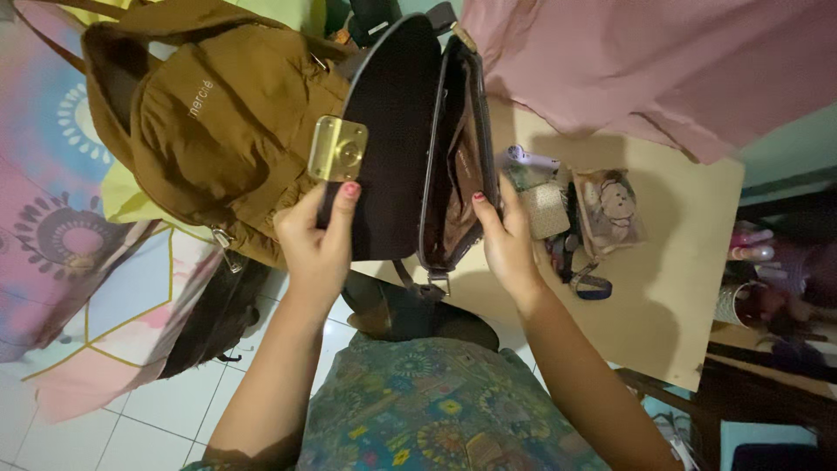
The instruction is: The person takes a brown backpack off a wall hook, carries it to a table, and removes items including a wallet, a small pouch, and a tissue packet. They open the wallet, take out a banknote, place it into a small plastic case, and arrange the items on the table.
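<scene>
i stand at the edge of a low tan table (671,288), both hands holding a dark purse (410,139) open above its near corner, close to the drop to the white tiled floor (157,410). the largest thing beside it is a brown padded backpack (218,131), slumped on a patterned bedsheet (61,218) to my left and pressing against the purse's flap. a pink cloth (663,61) drapes over the table's far side.

my left hand (318,240) is closed on the raised black flap, thumb just under its square brass clasp (336,149). my right hand (506,240) pinches the purse's far rim, pulling the mouth wide so the brown lining (460,174) shows; i cannot tell whether anything lies inside.

the risk, as i judge it, sits in that two-point grip: only fingertips hold each side, so if one slips the mouth snaps shut or the purse tips and spills onto the tiles. the loose strap ring (433,283) dangles at the table's lip and could snag. just past my right wrist lies a small clutter, a woven pouch (547,209), a bear-print pouch (610,214) and a blue lanyard (591,286), near enough for an elbow to sweep off.
</scene>
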The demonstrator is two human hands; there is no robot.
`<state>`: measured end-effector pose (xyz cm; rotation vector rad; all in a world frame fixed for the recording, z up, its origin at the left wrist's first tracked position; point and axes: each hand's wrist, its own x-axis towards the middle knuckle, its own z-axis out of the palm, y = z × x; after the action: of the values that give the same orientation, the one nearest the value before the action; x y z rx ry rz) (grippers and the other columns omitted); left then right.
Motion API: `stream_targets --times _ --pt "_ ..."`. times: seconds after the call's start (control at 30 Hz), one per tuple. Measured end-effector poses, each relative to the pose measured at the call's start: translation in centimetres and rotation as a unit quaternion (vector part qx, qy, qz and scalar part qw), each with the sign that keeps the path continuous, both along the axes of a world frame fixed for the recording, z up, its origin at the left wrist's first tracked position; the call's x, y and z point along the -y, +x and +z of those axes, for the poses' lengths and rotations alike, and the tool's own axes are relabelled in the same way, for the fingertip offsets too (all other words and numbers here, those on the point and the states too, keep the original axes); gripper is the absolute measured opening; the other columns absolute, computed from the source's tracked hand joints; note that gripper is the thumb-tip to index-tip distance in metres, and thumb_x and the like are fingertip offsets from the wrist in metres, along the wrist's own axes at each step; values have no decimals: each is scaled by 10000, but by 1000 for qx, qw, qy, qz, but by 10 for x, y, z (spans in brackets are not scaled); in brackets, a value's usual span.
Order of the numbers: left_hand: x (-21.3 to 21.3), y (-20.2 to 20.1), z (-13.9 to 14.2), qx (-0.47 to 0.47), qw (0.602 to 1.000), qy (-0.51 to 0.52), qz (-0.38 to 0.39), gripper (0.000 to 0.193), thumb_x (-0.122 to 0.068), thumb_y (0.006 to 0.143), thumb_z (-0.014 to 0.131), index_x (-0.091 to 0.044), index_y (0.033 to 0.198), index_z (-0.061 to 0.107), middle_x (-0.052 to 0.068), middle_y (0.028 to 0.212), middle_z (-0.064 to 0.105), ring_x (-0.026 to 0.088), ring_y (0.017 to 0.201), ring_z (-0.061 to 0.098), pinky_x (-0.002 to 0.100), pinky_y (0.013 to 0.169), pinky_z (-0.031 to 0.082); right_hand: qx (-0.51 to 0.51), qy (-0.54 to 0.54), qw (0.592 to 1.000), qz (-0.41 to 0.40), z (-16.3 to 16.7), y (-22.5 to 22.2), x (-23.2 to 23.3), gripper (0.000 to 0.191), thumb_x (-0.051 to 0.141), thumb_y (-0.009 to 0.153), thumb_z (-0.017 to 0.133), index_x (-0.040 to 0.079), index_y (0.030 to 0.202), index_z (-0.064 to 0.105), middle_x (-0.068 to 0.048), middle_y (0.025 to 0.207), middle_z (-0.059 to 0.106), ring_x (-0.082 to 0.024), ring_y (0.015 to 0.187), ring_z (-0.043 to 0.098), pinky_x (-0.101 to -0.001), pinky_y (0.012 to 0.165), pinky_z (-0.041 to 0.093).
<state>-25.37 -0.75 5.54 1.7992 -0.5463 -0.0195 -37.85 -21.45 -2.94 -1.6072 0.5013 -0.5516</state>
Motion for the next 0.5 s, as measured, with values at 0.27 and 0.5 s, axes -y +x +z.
stream_targets --times 0.27,0.5 --pt "-3 16 -18 -44 998 -43 18 402 -225 1085 666 12 795 519 -83 699 420 33 687 340 251 581 275 -66 -52 996 -41 9 -2 -10 500 125 1048 520 -27 1517 434 -143 1247 674 -206 1121 621 -318 1023 462" --pt "-1 39 -47 -90 994 -49 42 353 -265 1076 659 4 854 607 -84 748 479 33 713 377 244 601 304 -14 -22 1000 -9 16 -4 -9 480 83 1065 509 -57 1518 439 -158 1314 665 -200 1170 611 -342 1070 454"
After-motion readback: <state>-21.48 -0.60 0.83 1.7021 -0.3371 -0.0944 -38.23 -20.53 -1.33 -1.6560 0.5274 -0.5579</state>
